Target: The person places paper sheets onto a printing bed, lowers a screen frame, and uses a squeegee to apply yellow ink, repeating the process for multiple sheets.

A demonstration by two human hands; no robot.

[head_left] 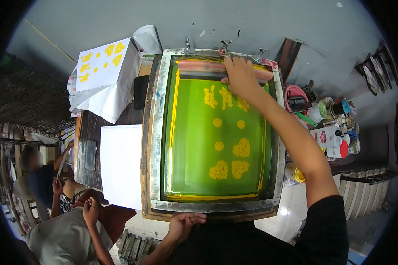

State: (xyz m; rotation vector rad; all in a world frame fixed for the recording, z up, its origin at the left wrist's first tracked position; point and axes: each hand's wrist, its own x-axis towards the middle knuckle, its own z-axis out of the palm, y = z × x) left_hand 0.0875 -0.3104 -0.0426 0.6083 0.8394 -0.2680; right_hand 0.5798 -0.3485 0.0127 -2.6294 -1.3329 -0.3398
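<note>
A screen printing frame (156, 168) with a green mesh and yellow stencil shapes lies before me on a wooden base (145, 194). At its far end, my right hand (241, 77) is closed around a long squeegee (199, 66) lying across the mesh. Yellow ink lines the mesh's sides and near edge. My left hand (183, 227) is at the near edge, its fingers bent over the rim of the wooden base; its thumb is partly hidden.
To the left are blank white paper (121, 165), a printed stack (102, 66), a black phone (141, 92) and a second phone (90, 154). Ink tubs and bottles (329, 137) crowd the right. A person in grey (66, 238) sits at lower left; another person is behind.
</note>
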